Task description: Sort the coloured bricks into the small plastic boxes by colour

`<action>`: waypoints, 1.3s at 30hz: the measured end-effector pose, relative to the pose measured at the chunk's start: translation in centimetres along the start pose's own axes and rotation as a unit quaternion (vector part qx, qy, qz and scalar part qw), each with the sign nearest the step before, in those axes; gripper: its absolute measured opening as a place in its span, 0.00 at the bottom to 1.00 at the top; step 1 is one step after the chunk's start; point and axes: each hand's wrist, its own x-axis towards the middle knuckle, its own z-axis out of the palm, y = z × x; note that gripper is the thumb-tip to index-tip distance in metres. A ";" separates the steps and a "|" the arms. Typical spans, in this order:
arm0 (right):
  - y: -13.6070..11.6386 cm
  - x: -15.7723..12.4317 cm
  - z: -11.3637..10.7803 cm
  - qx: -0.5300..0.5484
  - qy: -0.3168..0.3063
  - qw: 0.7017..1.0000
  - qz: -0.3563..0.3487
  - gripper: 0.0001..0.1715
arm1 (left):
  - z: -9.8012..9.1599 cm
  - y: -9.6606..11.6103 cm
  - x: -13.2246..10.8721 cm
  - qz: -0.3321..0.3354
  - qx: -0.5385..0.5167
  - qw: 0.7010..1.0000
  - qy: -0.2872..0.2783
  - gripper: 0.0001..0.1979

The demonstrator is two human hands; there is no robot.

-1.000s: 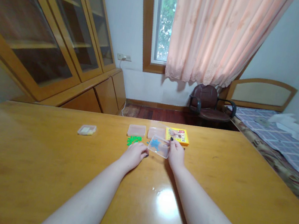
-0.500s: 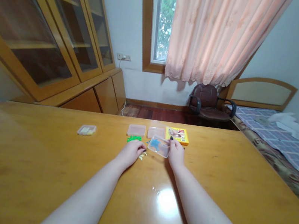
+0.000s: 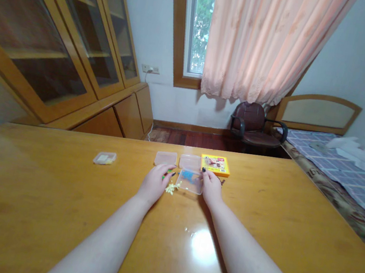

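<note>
Mostly hidden green pieces point(image 3: 169, 171), left hand point(image 3: 154, 181) before them, fingers parted, right hand point(image 3: 212, 188) pinching clear box point(image 3: 194, 186)

The right hand point(image 3: 212, 189) grips the right edge of a clear tray point(image 3: 192, 187), with blue pieces point(image 3: 188, 175) showing through. The left hand point(image 3: 155, 182), thumb and fingers parted, partly covers green pieces point(image 3: 169, 171). Pale pieces point(image 3: 170, 188) lie nearby on the table point(image 3: 87, 213), a yellow box point(image 3: 220, 165) beyond.
</note>
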 end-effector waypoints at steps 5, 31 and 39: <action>0.1 0.2 -0.1 0.015 0.008 1.000 0.016 0.18 | 0.3 -1.2 0.1 -0.038 0.113 0.990 -0.077 0.09; 0.2 0.0 0.0 0.007 -0.001 1.000 0.014 0.18 | 0.4 -0.3 0.2 -0.001 0.024 0.999 0.038 0.08; 0.2 -0.2 0.2 -0.009 -0.027 1.000 -0.012 0.18 | 0.4 0.7 -0.2 0.082 -0.006 0.997 0.002 0.13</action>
